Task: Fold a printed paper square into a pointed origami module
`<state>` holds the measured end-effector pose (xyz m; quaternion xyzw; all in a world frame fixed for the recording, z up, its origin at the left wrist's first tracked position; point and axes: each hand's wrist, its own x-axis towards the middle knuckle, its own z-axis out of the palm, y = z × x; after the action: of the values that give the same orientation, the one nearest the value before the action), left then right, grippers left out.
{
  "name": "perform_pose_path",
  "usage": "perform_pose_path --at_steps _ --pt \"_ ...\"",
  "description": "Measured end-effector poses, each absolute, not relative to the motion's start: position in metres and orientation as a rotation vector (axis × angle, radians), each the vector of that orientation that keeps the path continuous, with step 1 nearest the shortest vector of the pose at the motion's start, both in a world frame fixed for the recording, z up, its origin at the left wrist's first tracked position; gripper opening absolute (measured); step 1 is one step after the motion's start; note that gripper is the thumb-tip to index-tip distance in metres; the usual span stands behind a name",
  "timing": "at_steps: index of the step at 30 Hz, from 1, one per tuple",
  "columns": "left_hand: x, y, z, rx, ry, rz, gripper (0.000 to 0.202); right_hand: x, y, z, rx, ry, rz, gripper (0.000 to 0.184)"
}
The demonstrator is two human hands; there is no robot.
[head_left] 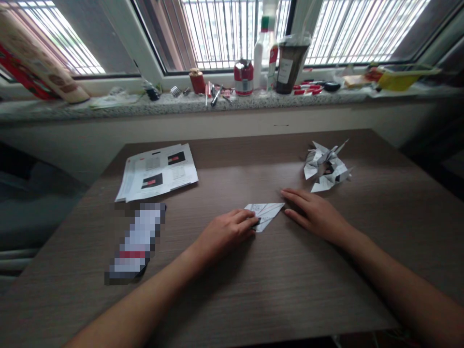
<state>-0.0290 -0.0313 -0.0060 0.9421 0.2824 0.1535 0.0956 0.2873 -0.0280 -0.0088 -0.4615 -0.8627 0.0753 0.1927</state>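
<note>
One pixelated object (139, 239) and at least two printed sheets (159, 174) lie left as one left hand (226, 229), its grip unclear, covers part of one folded paper (268, 210) at center, one empty right hand (319, 212) extends beside its tip, and one folded-paper cluster (324, 182) sits far right.

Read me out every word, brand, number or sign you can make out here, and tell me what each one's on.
No text is legible.
Printed sheets: too small.
Folded paper under the left hand: too small.
Pointed paper shape: too blurred.
Red can: too blurred.
Dark cup's white label: too blurred.
Oblong object: pixelated.
</note>
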Motion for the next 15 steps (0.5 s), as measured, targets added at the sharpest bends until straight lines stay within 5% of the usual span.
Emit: perform_pose_path --at_steps 15 --pt "-0.03 -0.03 -0.009 2.787 0.801 0.513 0.03 0.263 -0.024 -0.014 -0.951 -2.452 0.317 0.021"
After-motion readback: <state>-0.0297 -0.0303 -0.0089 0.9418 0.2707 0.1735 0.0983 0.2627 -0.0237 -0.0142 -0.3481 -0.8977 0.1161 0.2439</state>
